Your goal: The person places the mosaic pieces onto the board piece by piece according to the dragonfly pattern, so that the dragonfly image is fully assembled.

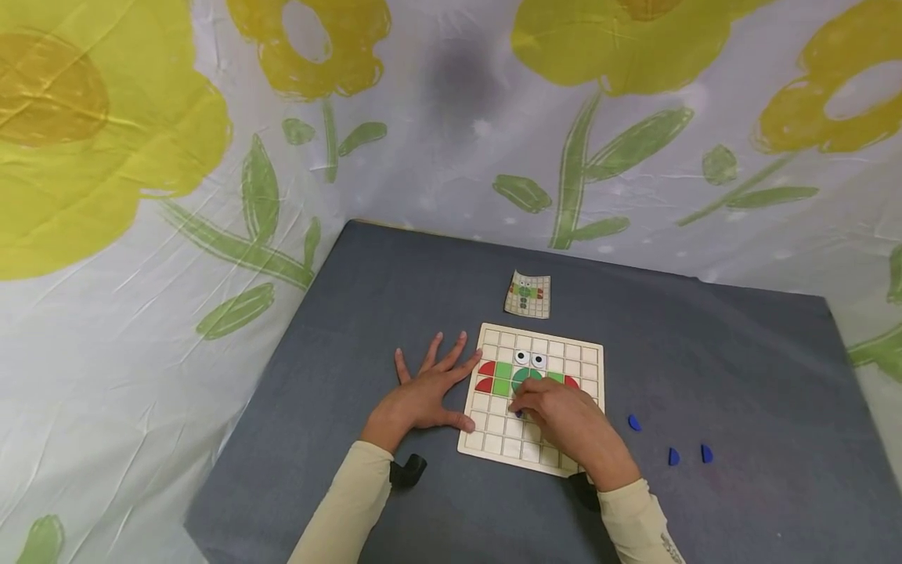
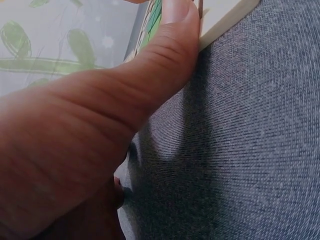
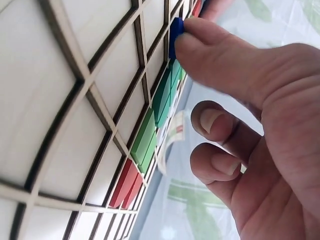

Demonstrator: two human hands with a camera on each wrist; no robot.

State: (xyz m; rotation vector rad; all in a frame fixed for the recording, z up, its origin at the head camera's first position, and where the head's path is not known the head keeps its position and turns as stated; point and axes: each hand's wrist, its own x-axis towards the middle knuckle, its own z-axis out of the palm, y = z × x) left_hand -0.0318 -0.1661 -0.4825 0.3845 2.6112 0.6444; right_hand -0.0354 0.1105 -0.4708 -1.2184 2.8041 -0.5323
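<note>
A wooden grid board (image 1: 493,445) lies on the table under both hands. My left hand (image 1: 423,399) spreads its fingers at the board's left side, with the thumb (image 2: 172,45) against the edge. Over the middle of the board, my right hand (image 1: 567,419) pinches a small blue piece (image 3: 175,37) between thumb and finger, at a grid cell just below the teal rounded pieces (image 1: 524,377). Light green squares (image 1: 502,377) and red quarter-circle pieces (image 1: 485,384) sit in cells to either side. Two eye pieces (image 1: 530,359) are above. The right hand hides part of the grid.
Blue half-round pieces lie on the table right of the board: one nearer piece (image 1: 635,423) and two farther ones (image 1: 690,454). A pattern card (image 1: 528,295) with a coloured grid figure lies behind the board. A flower-print cloth (image 1: 437,157) hangs behind the grey table (image 1: 338,329).
</note>
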